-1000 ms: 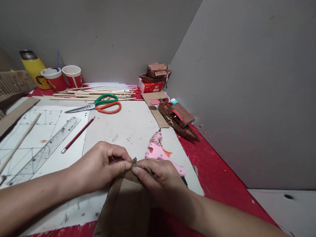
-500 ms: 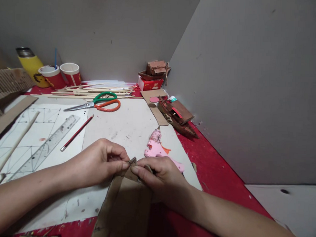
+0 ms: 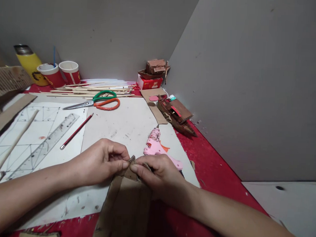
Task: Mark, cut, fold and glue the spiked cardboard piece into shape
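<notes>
A long brown cardboard piece [image 3: 125, 207] stretches from the bottom of the view up to both hands. At its far end, the thumb and fingers of my left hand [image 3: 107, 161] pinch the left edge near a small raised tip. My right hand [image 3: 158, 170] grips the right side of that same end, thumb on top and fingers folded round it. The two thumbs are close together. Just beyond my right hand lies a pink glue gun [image 3: 157, 146], its nozzle pointing away. Parts of the cardboard end are hidden under the fingers.
Scissors [image 3: 92, 103], a pencil [image 3: 76, 131] and a clear ruler [image 3: 47, 144] lie on white paper with line drawings. Thin wooden sticks [image 3: 78, 91], two cups [image 3: 69, 72] and a yellow bottle [image 3: 31, 65] stand behind. Brown model boats [image 3: 177, 115] sit along the right wall.
The view has shifted very slightly. Both hands keep their hold on the cardboard end, with hardly any visible movement.
</notes>
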Demonstrator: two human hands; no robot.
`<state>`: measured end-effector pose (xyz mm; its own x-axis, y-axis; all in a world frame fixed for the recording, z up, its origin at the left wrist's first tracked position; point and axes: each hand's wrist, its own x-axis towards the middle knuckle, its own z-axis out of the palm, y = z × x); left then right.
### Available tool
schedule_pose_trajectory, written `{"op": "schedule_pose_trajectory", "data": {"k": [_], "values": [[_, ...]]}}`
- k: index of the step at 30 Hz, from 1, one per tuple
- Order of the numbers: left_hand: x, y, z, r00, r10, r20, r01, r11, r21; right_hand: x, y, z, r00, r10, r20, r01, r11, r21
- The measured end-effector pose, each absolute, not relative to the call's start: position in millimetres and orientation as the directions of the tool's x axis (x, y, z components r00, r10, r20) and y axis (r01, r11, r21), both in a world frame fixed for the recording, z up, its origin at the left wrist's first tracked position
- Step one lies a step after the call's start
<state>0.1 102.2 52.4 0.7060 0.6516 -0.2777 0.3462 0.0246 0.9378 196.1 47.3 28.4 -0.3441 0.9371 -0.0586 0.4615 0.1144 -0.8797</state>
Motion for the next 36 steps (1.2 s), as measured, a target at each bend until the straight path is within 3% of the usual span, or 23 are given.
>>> {"op": "schedule_pose_trajectory", "data": {"k": [5, 11, 18, 25, 36], "values": [[-1.2, 99.1, 54.4, 0.671, 0.711, -0.21, 0.385, -0.092, 0.918, 197.3, 48.5, 27.9, -0.341, 0.939, -0.039, 0.47, 0.134, -0.872], [-2.5, 93.9, 53.3, 0.702, 0.711, -0.024, 0.404, -0.371, 0.836, 198.7, 46.8, 26.0, -0.34, 0.941, -0.008, 0.468, 0.162, -0.869], [-1.4, 92.4, 50.9, 0.701, 0.714, -0.001, 0.376, -0.369, 0.85, 198.7, 48.2, 27.0, -0.34, 0.94, -0.015, 0.468, 0.155, -0.87], [1.1, 88.2, 51.7, 0.714, 0.699, 0.041, 0.345, -0.402, 0.848, 200.5, 50.2, 33.1, -0.323, 0.936, -0.142, 0.445, 0.018, -0.895], [4.5, 84.9, 42.3, 0.697, 0.714, 0.07, 0.337, -0.413, 0.846, 201.5, 51.9, 40.5, -0.337, 0.91, -0.241, 0.481, -0.054, -0.875]]}}
